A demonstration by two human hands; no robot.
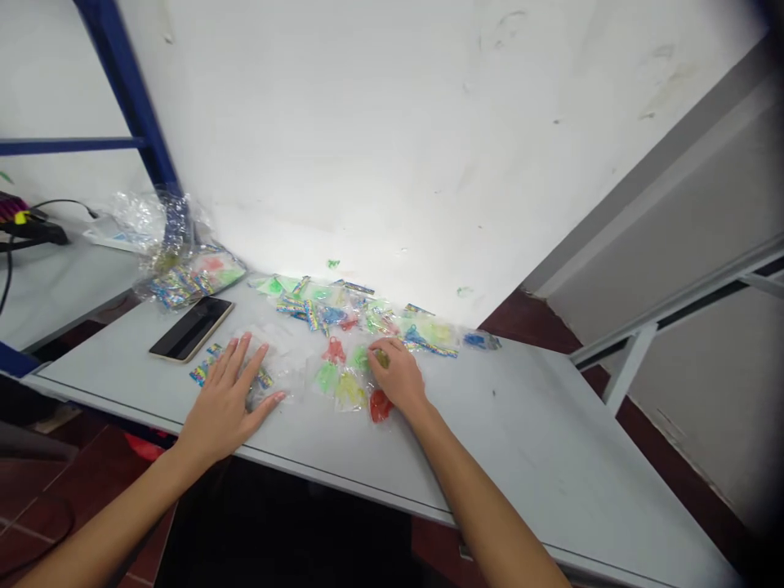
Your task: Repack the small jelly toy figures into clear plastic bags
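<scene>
Fingers spread, my left hand (pixel 224 404) lies on clear plastic bags and blue-yellow printed labels (pixel 198 374) at the left. My right hand (pixel 398 371) has its fingers bent together over the small bags; what they grip, perhaps a small olive-coloured piece, is partly hidden. Around it on the grey table (pixel 514 433) are a red item (pixel 380 405) just below, a yellow item (pixel 349 390) and a green item (pixel 327 376) in clear bags to the left, and another red item (pixel 334 350). Several bagged coloured items with printed labels (pixel 300 309) lie behind, along the wall.
A phone (pixel 192 329) lies left of the bags. Behind it is a heap of plastic packages (pixel 199 273) by a blue metal post (pixel 131 90). Black cables (pixel 37 233) sit at far left. The white wall (pixel 343 147) borders the table's back edge.
</scene>
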